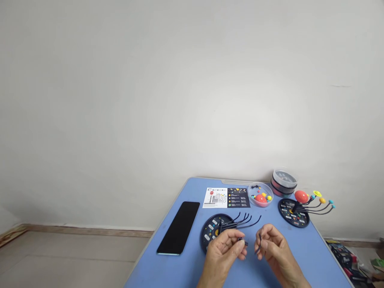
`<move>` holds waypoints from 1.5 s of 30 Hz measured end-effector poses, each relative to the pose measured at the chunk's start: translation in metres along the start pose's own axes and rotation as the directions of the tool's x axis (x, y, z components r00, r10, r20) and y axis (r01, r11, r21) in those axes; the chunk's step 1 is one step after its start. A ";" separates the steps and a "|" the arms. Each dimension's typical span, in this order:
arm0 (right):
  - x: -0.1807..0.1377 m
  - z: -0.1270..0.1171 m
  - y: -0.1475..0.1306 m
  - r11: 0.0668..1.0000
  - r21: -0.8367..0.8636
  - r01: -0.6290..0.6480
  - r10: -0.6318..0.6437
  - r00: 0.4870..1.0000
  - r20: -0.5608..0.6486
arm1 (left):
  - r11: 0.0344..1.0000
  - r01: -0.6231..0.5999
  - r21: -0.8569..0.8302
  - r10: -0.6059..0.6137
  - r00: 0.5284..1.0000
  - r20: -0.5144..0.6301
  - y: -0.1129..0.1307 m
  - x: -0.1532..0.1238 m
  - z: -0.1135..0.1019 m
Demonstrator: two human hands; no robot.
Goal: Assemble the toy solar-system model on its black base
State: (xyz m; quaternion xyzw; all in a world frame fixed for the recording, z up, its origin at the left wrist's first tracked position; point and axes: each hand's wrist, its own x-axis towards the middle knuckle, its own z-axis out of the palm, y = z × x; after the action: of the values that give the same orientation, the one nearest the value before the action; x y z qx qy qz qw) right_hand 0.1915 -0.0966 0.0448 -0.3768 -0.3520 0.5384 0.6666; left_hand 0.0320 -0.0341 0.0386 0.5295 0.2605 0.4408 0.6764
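Note:
My left hand [226,252] pinches a small dark plastic piece [245,242], mostly covered by the fingers. A short gap away, my right hand [272,245] grips a thin dark curved rod [259,242] between thumb and fingers. Behind my left hand lies a round black base [209,228] with printed labels, partly hidden by that hand. Several bent dark arms [250,223] fan out to the right from its post, bare at their tips.
A black phone [179,228] lies left of the base. Behind are a printed instruction sheet [216,204], a clear dish [252,199] of coloured balls and stacked round containers [283,185]. An assembled planet model [301,197] stands at the blue table's [192,196] right.

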 end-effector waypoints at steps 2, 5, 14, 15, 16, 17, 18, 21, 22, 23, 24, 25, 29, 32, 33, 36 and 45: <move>0.002 -0.001 0.000 1.000 -0.002 0.020 -0.020 0.999 -0.025 | 1.000 -0.004 0.002 0.004 1.000 -0.013 0.001 -0.001 0.001; 0.004 -0.003 0.002 0.998 -0.013 0.056 -0.057 0.997 -0.059 | 1.000 -0.015 0.012 0.016 0.999 -0.045 0.005 -0.003 0.003; 0.007 0.003 0.006 0.989 -0.052 0.139 -0.144 0.984 -0.103 | 1.000 0.009 -0.004 -0.009 0.999 -0.035 0.012 -0.004 0.004; 0.007 0.004 0.007 0.986 -0.073 0.151 -0.159 0.979 -0.125 | 1.000 0.011 -0.007 -0.011 0.999 -0.034 0.012 -0.004 0.004; 0.006 0.005 0.007 0.982 -0.097 0.160 -0.172 0.975 -0.142 | 1.000 0.012 -0.011 -0.012 0.999 -0.035 0.012 -0.004 0.005; 0.006 0.006 0.009 0.979 -0.126 0.163 -0.181 0.971 -0.154 | 1.000 0.014 -0.014 -0.014 0.999 -0.036 0.012 -0.004 0.005; 0.006 0.006 0.010 0.974 -0.157 0.161 -0.186 0.969 -0.162 | 1.000 0.016 -0.018 -0.017 0.999 -0.036 0.012 -0.004 0.005; 0.006 0.004 0.015 0.955 -0.248 0.162 -0.208 0.962 -0.176 | 0.999 0.015 -0.028 -0.017 0.998 -0.056 0.011 -0.005 0.007; 0.006 0.005 0.015 0.946 -0.272 0.177 -0.230 0.957 -0.178 | 0.999 0.014 -0.030 -0.016 0.998 -0.067 0.010 -0.005 0.007; 0.005 0.006 0.016 0.934 -0.295 0.203 -0.262 0.949 -0.177 | 0.999 0.014 -0.032 -0.016 0.997 -0.078 0.010 -0.005 0.008; 0.005 0.007 0.016 0.920 -0.316 0.233 -0.297 0.940 -0.170 | 0.999 0.015 -0.032 -0.018 0.996 -0.087 0.009 -0.005 0.008; 0.005 0.009 0.016 0.904 -0.336 0.266 -0.333 0.929 -0.160 | 0.999 0.019 -0.033 -0.022 0.996 -0.092 0.008 -0.005 0.008; 0.002 0.013 0.018 0.859 -0.385 0.337 -0.406 0.907 -0.110 | 0.998 0.043 -0.043 -0.047 0.993 -0.107 0.007 -0.004 0.008; 0.000 0.008 0.025 0.828 -0.450 0.334 -0.401 0.914 -0.060 | 0.997 0.058 -0.052 -0.064 0.991 -0.115 0.007 -0.003 0.007; 0.000 0.006 0.027 0.804 -0.489 0.339 -0.417 0.907 -0.056 | 0.997 0.060 -0.052 -0.066 0.991 -0.117 0.006 -0.003 0.007; -0.001 -0.001 0.031 0.713 -0.597 0.368 -0.512 0.855 -0.084 | 0.998 0.046 -0.047 -0.052 0.989 -0.138 0.004 -0.002 0.005; -0.007 0.018 0.025 0.511 -0.714 0.479 -0.688 0.725 -0.006 | 0.998 -0.009 -0.054 -0.003 0.975 -0.221 -0.011 0.004 0.005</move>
State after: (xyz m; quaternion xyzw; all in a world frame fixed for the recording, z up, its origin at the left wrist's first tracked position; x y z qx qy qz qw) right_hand 0.1632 -0.0983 0.0301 -0.5204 -0.5255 0.0532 0.6709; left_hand 0.0416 -0.0341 0.0301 0.4588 0.3212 0.5048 0.6569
